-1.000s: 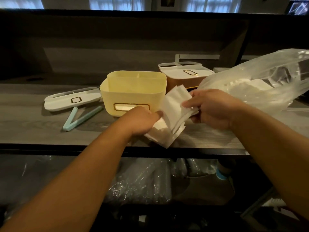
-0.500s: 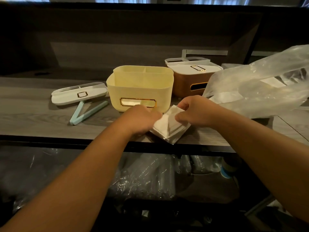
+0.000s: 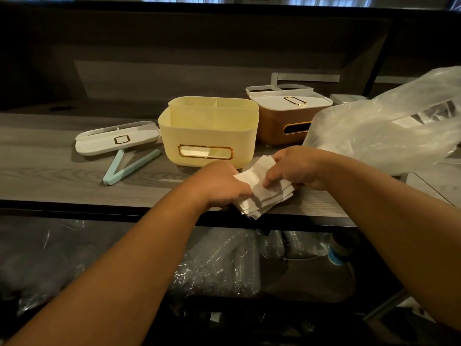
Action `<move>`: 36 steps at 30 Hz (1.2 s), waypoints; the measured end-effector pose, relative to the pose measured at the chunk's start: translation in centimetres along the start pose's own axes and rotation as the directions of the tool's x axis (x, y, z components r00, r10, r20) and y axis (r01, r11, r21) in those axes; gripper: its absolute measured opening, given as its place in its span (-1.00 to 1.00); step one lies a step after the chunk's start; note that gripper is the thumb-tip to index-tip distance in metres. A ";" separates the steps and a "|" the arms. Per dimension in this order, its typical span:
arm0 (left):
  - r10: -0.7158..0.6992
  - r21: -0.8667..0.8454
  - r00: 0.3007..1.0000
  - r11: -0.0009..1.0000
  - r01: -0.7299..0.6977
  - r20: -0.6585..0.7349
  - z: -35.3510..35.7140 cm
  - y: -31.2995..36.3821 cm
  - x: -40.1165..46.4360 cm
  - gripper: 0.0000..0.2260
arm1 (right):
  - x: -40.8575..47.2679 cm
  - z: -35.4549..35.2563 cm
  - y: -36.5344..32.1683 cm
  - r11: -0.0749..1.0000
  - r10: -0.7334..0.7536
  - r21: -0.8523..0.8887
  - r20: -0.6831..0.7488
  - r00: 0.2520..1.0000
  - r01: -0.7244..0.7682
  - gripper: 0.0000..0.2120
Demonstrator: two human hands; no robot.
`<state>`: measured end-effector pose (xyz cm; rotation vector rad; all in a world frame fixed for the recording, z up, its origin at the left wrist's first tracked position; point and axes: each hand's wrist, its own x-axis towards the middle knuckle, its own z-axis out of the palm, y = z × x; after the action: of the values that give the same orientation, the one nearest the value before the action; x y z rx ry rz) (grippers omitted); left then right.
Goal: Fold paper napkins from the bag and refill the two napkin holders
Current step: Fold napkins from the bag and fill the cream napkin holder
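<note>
Both hands hold a small stack of white napkins [image 3: 264,193] near the front edge of the wooden counter [image 3: 50,176]. The left hand [image 3: 222,186] grips the stack's left side. The right hand [image 3: 296,168] presses on top, thumb on the paper. Just behind the hands stands the open yellow holder [image 3: 209,131]. The brown holder [image 3: 284,116] stands behind and right, lid on. The plastic bag [image 3: 389,126] lies right. Far left lie a white lid [image 3: 117,141] and a blue clip [image 3: 129,168].

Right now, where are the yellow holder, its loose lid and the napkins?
yellow holder [image 3: 207,132]: head view, on its front wall above the gold-framed window.
lid [image 3: 99,143]: head view, on its white top, left of the gold frame.
napkins [image 3: 252,179]: head view, on the top sheet between the hands.
</note>
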<state>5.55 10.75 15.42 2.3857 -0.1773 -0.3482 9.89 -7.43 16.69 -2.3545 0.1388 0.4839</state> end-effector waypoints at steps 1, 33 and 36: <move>0.005 0.004 1.000 1.000 -0.005 -0.011 0.0 0.0 -0.1 -0.77 | -0.2 0.1 0.2 1.000 -0.028 -0.003 -0.014 1.000 0.028 -0.65; -0.022 0.196 0.968 0.978 0.073 -0.250 0.2 0.3 0.8 -0.66 | -1.2 0.8 0.2 0.922 -0.098 -0.382 -0.092 0.991 0.056 -0.45; -0.074 0.243 0.975 0.962 0.125 -0.210 0.3 0.2 0.7 -0.58 | -1.0 0.4 -0.8 0.967 0.015 -0.254 -0.029 0.999 -0.022 -0.65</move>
<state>6.08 10.22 15.20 2.6729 -0.0078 -0.1365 9.00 -6.63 17.26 -2.6136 0.1167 0.5051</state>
